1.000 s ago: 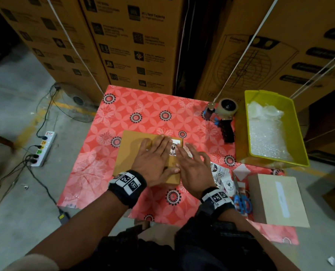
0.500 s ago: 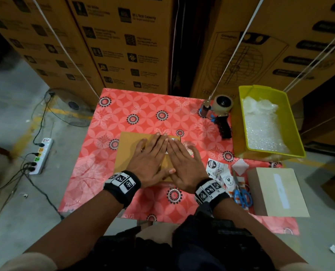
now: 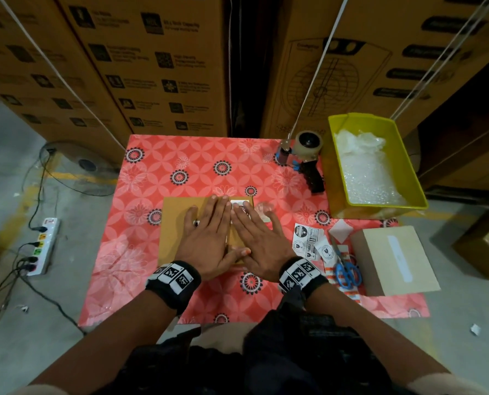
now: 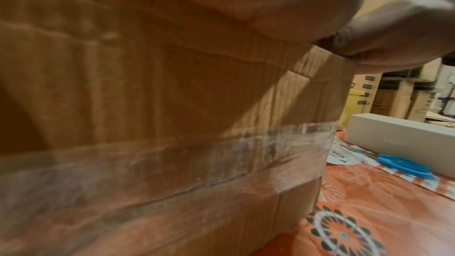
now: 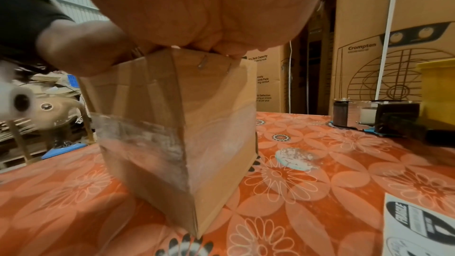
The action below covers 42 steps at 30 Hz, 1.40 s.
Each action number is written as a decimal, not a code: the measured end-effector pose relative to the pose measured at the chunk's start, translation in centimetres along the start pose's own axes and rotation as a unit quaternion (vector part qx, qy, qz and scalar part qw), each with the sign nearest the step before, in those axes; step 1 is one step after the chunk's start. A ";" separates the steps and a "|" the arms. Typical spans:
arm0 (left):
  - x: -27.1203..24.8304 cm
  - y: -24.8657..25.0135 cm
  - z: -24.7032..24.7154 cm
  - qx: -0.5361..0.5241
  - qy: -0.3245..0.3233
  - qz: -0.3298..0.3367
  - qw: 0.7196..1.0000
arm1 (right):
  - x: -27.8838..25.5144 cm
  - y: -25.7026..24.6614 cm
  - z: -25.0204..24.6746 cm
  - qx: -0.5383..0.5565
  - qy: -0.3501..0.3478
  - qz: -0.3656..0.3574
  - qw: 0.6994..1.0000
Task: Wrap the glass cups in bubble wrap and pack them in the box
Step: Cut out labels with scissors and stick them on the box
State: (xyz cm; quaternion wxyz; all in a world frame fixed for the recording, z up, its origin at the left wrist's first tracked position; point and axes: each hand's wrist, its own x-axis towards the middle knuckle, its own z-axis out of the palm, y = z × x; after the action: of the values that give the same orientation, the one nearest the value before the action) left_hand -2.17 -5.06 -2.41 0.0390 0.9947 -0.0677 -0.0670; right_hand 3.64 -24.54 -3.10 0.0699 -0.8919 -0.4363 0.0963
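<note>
A closed brown cardboard box stands in the middle of the red flowered table. Clear tape runs round its side. A white label shows at the box top's far right corner. My left hand lies flat on the top with straight fingers. Beside it my right hand lies flat too, pressing the right part of the top and the label. No glass cup is in sight. Bubble wrap fills a yellow bin at the right.
A tape dispenser stands at the far right of the table. Fragile stickers, blue scissors and a pale closed box lie to the right of my hands. Large cartons wall the back. A power strip lies on the floor left.
My right hand slid left onto the box top until it lies beside the left hand, covering most of the label. The left hand stayed flat on the box.
</note>
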 end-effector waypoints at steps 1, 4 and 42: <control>0.0 0.0 0.0 -0.001 -0.002 0.003 1.000 | -0.5 -0.1 0.0 0.004 0.001 -0.011 1.000; -0.3 -0.3 0.0 -0.015 0.012 0.024 1.000 | -1.2 -0.4 0.1 0.002 0.032 -0.020 0.999; -0.8 -8.3 -0.9 -0.627 0.058 -0.304 0.715 | 3.8 0.0 0.9 0.541 0.110 0.381 0.742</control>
State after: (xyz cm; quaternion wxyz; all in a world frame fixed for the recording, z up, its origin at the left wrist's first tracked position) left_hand -1.74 3.28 -2.12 0.6347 0.7115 0.2983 -0.0442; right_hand 5.78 -21.50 -4.38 0.5459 -0.8005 0.0759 0.2356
